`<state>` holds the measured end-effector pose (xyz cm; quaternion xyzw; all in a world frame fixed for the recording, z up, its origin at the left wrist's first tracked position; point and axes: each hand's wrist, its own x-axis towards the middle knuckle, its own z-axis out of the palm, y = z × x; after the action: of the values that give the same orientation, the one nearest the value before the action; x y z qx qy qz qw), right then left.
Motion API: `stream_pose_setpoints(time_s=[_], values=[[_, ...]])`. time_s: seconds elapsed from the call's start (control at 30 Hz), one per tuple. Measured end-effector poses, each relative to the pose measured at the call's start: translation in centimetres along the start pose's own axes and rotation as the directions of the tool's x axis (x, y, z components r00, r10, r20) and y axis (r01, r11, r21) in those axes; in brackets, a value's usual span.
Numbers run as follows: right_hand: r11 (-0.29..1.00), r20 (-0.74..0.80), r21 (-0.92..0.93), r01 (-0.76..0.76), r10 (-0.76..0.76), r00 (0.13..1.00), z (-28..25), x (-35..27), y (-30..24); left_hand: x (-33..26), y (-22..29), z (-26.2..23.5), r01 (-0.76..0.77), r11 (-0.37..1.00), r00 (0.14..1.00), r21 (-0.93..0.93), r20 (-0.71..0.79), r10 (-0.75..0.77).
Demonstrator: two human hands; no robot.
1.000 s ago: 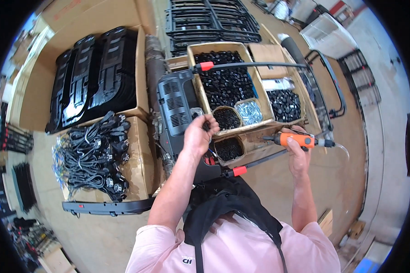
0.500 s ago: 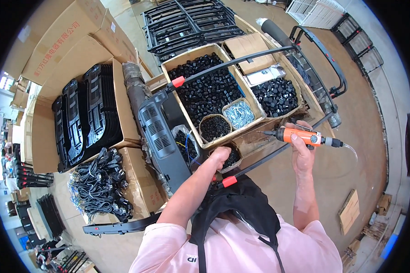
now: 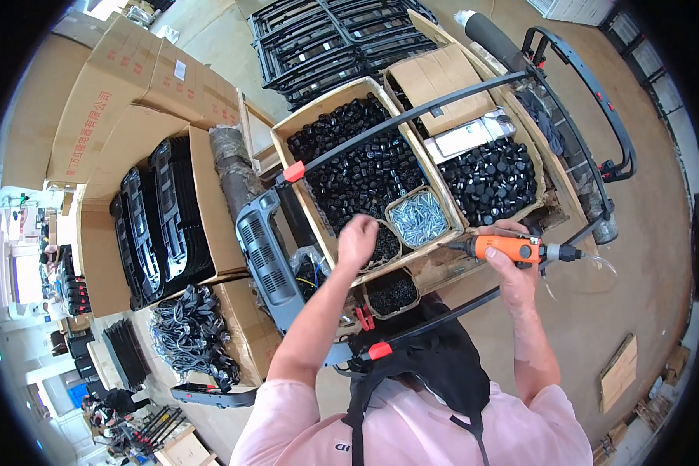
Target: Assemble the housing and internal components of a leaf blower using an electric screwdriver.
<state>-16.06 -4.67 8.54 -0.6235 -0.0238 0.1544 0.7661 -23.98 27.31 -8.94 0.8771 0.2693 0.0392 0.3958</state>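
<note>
My right hand (image 3: pixel 515 272) is wrapped round an orange air screwdriver (image 3: pixel 499 249), its dark tip pointing left and a clear hose trailing from its right end. My left hand (image 3: pixel 358 242) hovers at the near left corner of the large tray, beside a small basket of black screws (image 3: pixel 385 242). Its fingers are curled together, and what they pinch, if anything, is hidden. Right of that basket stands another one with silvery screws (image 3: pixel 418 219). Closer to me sits a third container of small black screws (image 3: pixel 392 294).
A black metal frame with red corner pieces (image 3: pixel 380 350) surrounds the work area, a grey vented panel (image 3: pixel 266 242) on its left. Black caps (image 3: pixel 357 151) fill the tray; black round knobs (image 3: pixel 489 182) lie to the right. Cartons hold black panels (image 3: pixel 180 210) and bundled cables (image 3: pixel 190 330).
My left hand has come up out of the near container of black screws and moved forward to the tray's corner. The screwdriver stays in my right hand. The view has shifted slightly.
</note>
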Motion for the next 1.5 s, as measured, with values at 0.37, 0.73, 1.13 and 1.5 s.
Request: stream_pose_setpoints(time_s=[0.37, 0.73, 1.13, 1.5], values=[[0.986, 0.106, -0.106, -0.127, 0.139, 0.985, -1.6, 3.5, 1.7, 11.3, -3.1, 4.4, -0.063, 0.843, 0.986, 0.534, 0.162, -0.029], [0.983, 0.148, -0.062, -0.173, 0.181, 0.972, 0.2, 7.7, 4.8, 10.4, -2.5, -1.8, -0.138, 0.444, 0.893, 0.885, 0.305, -0.332], [0.892, 0.091, -0.37, -0.261, 0.314, 0.945, 11.5, 18.6, 18.8, 7.9, -0.5, -3.7, 0.092, 0.796, 0.94, 0.599, 0.212, -0.268], [0.095, 0.644, -0.689, 0.719, 0.536, 0.546, 5.8, 15.6, 18.7, -7.5, 3.4, -6.1, 0.512, 0.27, 0.835, -0.815, 0.399, -0.379]])
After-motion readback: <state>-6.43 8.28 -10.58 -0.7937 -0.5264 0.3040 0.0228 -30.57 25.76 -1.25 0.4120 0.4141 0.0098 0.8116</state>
